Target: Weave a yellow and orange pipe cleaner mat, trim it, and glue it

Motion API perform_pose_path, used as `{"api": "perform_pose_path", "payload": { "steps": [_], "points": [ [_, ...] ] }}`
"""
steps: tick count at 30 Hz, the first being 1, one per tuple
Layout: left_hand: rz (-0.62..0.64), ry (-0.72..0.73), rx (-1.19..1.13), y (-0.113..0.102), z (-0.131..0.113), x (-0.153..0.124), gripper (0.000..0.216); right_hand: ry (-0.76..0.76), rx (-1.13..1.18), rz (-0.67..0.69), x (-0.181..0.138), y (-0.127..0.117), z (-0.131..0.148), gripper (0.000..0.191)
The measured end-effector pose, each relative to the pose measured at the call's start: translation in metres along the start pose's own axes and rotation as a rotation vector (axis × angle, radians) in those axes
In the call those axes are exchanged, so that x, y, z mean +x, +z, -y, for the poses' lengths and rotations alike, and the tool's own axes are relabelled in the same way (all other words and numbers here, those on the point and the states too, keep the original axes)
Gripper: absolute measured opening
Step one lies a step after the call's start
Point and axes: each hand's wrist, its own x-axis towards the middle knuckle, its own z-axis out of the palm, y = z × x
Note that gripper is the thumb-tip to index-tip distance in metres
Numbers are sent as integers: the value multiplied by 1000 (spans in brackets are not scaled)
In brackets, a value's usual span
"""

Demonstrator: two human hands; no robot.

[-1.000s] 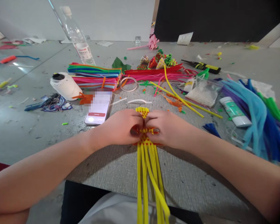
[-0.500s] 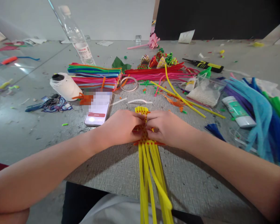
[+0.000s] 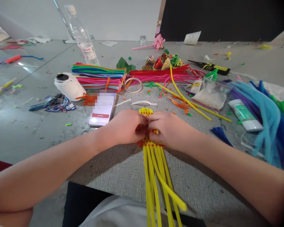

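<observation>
A woven strip of yellow and red pipe cleaners [image 3: 146, 111] lies at the middle of the table's near side. Its loose yellow ends [image 3: 152, 170] hang toward me over the table edge. My left hand [image 3: 130, 126] is closed on the strip's left side. From the right, my right hand [image 3: 164, 127] pinches it too, and the fingertips of both hands almost meet. The hands cover much of the weave, so how each finger grips is partly hidden. Just beyond the hands lie thin white strips [image 3: 144, 103].
A phone [image 3: 100, 115] and a white thread cone [image 3: 69, 86] are on the left, a bottle [image 3: 86, 44] behind. Bundled pipe cleaners [image 3: 99, 75] and a tape ring [image 3: 133, 85] lie ahead. Right are a bead bag [image 3: 211, 96], a tube [image 3: 245, 115] and blue pipe cleaners [image 3: 267, 113].
The view has shifted slightly, so everything sits a little farther right. The loose yellow ends have swung and spread to the right. Both hands keep their hold on the woven strip.
</observation>
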Motion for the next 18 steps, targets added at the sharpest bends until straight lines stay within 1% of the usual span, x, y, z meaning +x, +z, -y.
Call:
{"api": "perform_pose_path", "payload": {
  "steps": [4,8,10,13,18],
  "points": [
    [10,16,10,-1,1,1,16,-65,-11,-55,-2,3,-7,19],
    [-39,79,16,0,3,-4,19,-131,112,-129,-11,-4,-18,19],
    [-45,111,13,-1,4,-6,19,-144,158,-145,-18,-10,-20,20],
    [-38,140,14,-2,5,-9,18,-152,163,-121,-25,-13,-19,16],
    [-21,146,23,-5,2,-9,17,-127,136,-72,-27,-7,-13,7]
  ]
}}
